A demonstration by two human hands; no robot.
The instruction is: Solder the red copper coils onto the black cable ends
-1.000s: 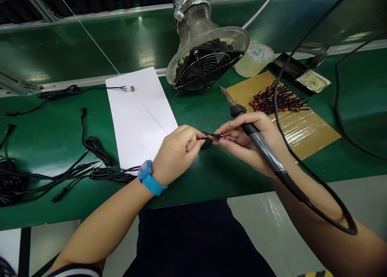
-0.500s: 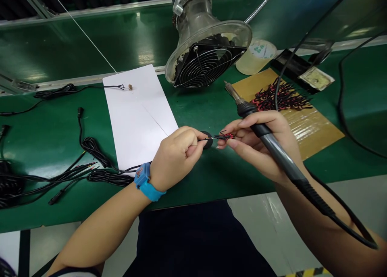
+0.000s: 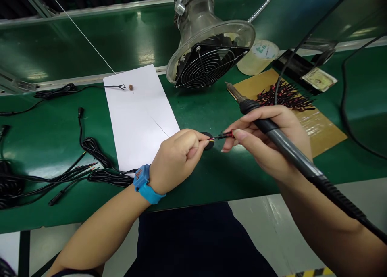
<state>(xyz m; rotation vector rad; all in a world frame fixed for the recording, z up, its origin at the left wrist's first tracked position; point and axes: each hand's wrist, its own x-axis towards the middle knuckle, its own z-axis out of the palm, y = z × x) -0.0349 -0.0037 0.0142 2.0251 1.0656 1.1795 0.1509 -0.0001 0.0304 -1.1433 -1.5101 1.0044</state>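
My left hand (image 3: 180,154), with a blue strap at the wrist, pinches the end of a black cable whose thin coloured wires stick out at the fingertips. Against those wires lie the tips of a small black-and-red component (image 3: 227,135), pinched between thumb and finger of my right hand (image 3: 267,142). The same hand carries a soldering iron (image 3: 276,142) across its fingers, tip pointing up and left, away from the wires. A round black object (image 3: 208,141) sits behind my left fingertips. Thin solder wire runs to my left hand over the white sheet (image 3: 136,115).
A fume fan (image 3: 208,65) hangs above the bench centre. At the right are a pile of black-and-red parts (image 3: 286,96) on brown card (image 3: 325,134), a tape roll (image 3: 258,57) and an iron stand (image 3: 290,65). Coiled black cables (image 3: 96,152) lie left.
My right hand has shifted slightly right and turned. Between its fingers, the bundle of red-and-black parts now shows as a narrower piece. The iron's cable has swung outward; my left hand is nearly still.
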